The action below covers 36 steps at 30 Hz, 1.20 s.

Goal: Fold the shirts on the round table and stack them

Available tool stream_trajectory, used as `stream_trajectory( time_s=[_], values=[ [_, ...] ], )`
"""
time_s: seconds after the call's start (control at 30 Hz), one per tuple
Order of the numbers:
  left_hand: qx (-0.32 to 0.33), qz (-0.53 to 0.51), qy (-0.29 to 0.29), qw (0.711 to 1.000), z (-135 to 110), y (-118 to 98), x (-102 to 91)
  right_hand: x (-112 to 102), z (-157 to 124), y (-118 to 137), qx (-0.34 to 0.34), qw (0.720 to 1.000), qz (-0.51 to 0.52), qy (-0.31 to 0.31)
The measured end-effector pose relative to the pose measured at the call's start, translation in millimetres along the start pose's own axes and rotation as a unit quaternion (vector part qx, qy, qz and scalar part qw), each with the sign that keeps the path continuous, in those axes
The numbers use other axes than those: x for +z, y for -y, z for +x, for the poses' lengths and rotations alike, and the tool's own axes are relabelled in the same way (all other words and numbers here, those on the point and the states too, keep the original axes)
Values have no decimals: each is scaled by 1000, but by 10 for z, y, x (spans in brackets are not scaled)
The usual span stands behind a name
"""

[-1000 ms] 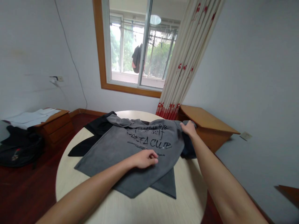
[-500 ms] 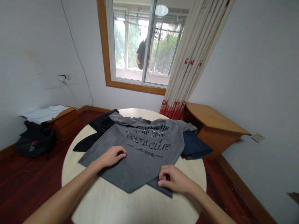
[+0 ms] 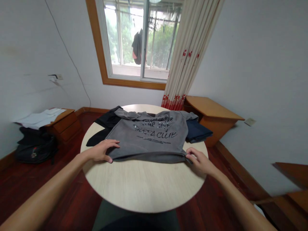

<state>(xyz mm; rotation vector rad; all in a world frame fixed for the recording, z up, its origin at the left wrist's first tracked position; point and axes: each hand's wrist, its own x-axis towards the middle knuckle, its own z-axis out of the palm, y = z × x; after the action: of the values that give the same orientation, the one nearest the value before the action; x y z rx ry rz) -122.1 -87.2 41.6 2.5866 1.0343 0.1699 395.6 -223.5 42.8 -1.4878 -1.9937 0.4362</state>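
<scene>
A grey T-shirt (image 3: 154,146) with black lettering lies spread on the round table (image 3: 144,189), its bottom hem toward me and partly raised in a fold. My right hand (image 3: 198,160) pinches the hem at its right corner. At the left bottom corner, my left hand (image 3: 102,150) touches the shirt with thumb and fingers apart. Black clothing (image 3: 109,119) lies partly under the shirt on the left. On the right, folded dark blue clothing (image 3: 198,131) sits beside and partly beneath the sleeve.
A wooden desk (image 3: 214,109) stands behind the table on the right, near a long curtain (image 3: 190,54). To the left, papers (image 3: 40,118) lie on a low wooden cabinet (image 3: 64,123), with a black bag (image 3: 35,149) on the floor. A window (image 3: 137,41) is ahead.
The shirt's hem, earlier slanting to a point toward me, now runs nearly straight across. My right hand has taken hold of its right corner; my left hand has moved to the left corner.
</scene>
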Motion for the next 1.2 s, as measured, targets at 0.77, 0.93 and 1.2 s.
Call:
stream_trajectory(
  time_s=[0.77,0.93,1.2],
  values=[
    [47,-99,79,991,-267,-926,-395,-771,-171,-45,136,974,-140,115],
    [-110,38,-145,982,79,-221,-222,-252,167,250,37,992,-100,60],
    [-343,111,-137,923,674,502,0,544,1051,543,-63,988,-74,120]
  ],
)
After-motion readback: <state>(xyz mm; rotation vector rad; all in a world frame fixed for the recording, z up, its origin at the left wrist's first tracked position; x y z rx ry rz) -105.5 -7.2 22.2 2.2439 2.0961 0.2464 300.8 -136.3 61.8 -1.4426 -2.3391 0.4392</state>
